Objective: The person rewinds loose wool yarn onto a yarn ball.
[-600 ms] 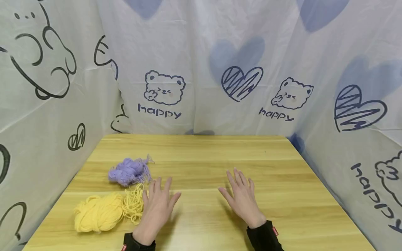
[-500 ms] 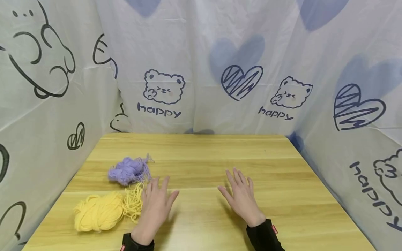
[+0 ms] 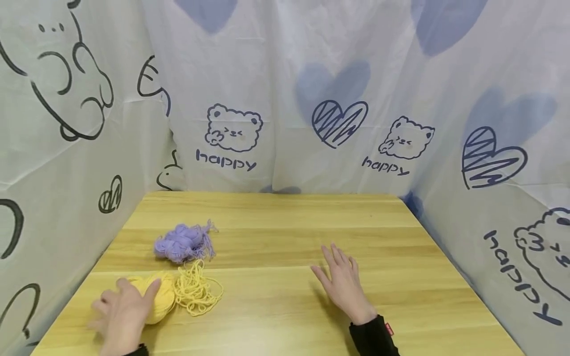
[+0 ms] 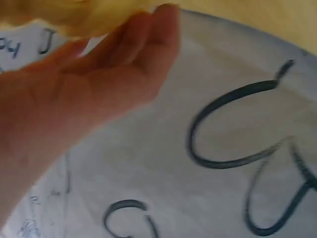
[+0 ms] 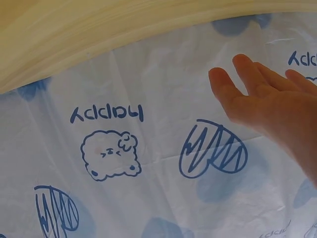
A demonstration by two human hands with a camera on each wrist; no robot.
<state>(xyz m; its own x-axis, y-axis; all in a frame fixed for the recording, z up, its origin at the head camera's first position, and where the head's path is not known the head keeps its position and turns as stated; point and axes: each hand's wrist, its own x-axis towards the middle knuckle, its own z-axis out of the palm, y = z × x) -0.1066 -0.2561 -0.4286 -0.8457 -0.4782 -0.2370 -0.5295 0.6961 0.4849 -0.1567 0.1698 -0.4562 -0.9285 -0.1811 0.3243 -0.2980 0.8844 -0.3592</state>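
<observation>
On the bench, the yellow skein lies near the left edge, toward the near left corner, its loose strands spilling off its right end. The left hand covers the skein's left part, its grip apart, thumb and fingers spread rather than wrapped round it; the fingers blur, so how firmly they touch is hard to tell. The step in hand looks like taking hold of the skein: best to cup its whole body between thumb and fingers with light, even pressure, since soft yarn should squash and pinching a few threads could drag them out. Mind the loose strands, which could snag on the purple skein just beyond. The right hand, fingers apart and holding nothing over the bench's right half, could gather them.
</observation>
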